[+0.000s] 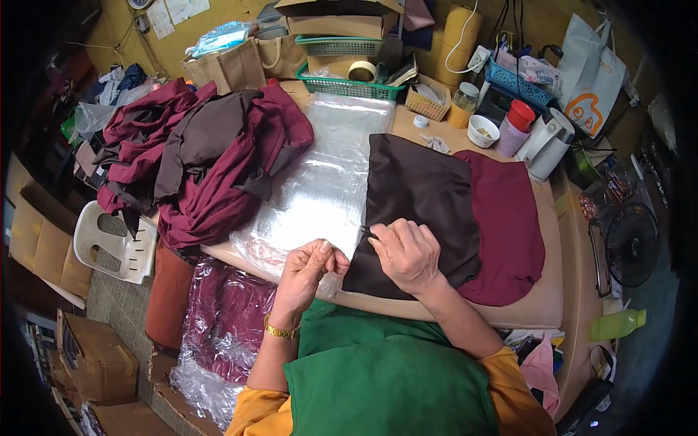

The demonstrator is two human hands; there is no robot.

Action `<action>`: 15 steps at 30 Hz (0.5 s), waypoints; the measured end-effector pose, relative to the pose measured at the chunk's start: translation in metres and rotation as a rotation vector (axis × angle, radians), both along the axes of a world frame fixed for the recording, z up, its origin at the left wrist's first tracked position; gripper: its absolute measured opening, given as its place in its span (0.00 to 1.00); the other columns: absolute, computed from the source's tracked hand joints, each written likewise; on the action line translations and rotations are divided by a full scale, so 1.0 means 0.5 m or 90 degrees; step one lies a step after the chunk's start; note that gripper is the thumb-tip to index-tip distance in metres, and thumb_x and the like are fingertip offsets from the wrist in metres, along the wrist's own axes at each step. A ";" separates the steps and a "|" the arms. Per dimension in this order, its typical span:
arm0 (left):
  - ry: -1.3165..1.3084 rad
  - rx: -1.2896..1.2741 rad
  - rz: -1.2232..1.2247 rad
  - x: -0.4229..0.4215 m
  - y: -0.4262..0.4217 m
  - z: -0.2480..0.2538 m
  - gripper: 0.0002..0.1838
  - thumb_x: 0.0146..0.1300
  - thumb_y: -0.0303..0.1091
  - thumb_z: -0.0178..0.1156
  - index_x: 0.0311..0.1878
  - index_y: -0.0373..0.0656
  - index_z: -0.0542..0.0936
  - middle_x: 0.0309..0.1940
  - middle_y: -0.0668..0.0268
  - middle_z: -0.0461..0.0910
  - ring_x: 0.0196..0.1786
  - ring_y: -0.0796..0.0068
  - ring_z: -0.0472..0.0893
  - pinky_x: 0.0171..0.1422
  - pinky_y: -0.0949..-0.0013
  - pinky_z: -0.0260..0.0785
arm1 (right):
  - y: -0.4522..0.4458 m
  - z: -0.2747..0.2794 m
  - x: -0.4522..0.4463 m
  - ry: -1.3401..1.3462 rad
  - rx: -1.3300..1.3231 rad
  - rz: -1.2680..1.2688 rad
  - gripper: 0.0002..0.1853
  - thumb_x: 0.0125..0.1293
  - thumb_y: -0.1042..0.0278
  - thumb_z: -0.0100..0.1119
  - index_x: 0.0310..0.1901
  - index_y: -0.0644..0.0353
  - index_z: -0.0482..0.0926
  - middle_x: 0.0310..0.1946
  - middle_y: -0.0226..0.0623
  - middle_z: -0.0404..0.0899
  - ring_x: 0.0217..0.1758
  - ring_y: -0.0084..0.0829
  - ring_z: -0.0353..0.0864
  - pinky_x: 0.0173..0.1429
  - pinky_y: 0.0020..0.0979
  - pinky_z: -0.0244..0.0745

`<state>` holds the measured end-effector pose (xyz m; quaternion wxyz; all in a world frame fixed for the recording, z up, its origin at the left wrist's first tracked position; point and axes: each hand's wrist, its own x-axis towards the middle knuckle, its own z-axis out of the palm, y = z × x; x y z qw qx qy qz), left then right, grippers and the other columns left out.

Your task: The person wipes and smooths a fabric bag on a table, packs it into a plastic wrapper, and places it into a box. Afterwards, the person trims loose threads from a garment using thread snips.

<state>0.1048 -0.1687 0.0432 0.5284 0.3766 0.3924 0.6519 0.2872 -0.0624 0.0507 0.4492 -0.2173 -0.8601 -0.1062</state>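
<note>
A folded garment lies before me, with a dark brown part (418,189) over a maroon part (507,225). Above the brown cloth is my right hand (407,254), its fingers pinched around a small dark piece (368,231) that I cannot make out. Close by on the left, my left hand (314,267) is closed, thumb against curled fingers, near the garment's left edge. Whatever it may hold is hidden or too thin to see. Under and beyond that hand, clear plastic bags (320,174) lie in a flat stack.
A heap of maroon and brown garments (211,156) sits on the table's left. Behind are a green basket (349,89), a white bowl (483,131), a jar (464,105) and a white kettle (547,144). Plastic-wrapped maroon clothing (229,320) lies below the table edge, near a white stool (116,243).
</note>
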 end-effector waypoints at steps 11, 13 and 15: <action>0.049 -0.023 0.000 0.000 -0.010 0.010 0.21 0.79 0.42 0.50 0.27 0.44 0.74 0.32 0.63 0.82 0.38 0.76 0.78 0.49 0.69 0.70 | -0.012 0.004 0.003 -0.008 -0.027 -0.004 0.11 0.54 0.71 0.69 0.41 0.57 0.83 0.31 0.27 0.73 0.28 0.26 0.73 0.32 0.31 0.61; 0.045 -0.015 0.005 -0.001 -0.010 0.011 0.21 0.79 0.41 0.51 0.27 0.42 0.74 0.32 0.63 0.82 0.38 0.77 0.78 0.47 0.70 0.72 | -0.013 0.002 0.008 -0.018 -0.054 0.003 0.11 0.54 0.71 0.69 0.41 0.57 0.83 0.32 0.27 0.74 0.29 0.27 0.74 0.33 0.31 0.62; 0.041 -0.008 0.009 0.001 -0.008 0.013 0.21 0.79 0.40 0.51 0.27 0.41 0.73 0.33 0.63 0.82 0.37 0.77 0.78 0.46 0.72 0.74 | -0.013 0.002 0.013 -0.027 -0.081 0.010 0.12 0.54 0.71 0.69 0.41 0.57 0.83 0.33 0.28 0.74 0.29 0.27 0.74 0.33 0.32 0.62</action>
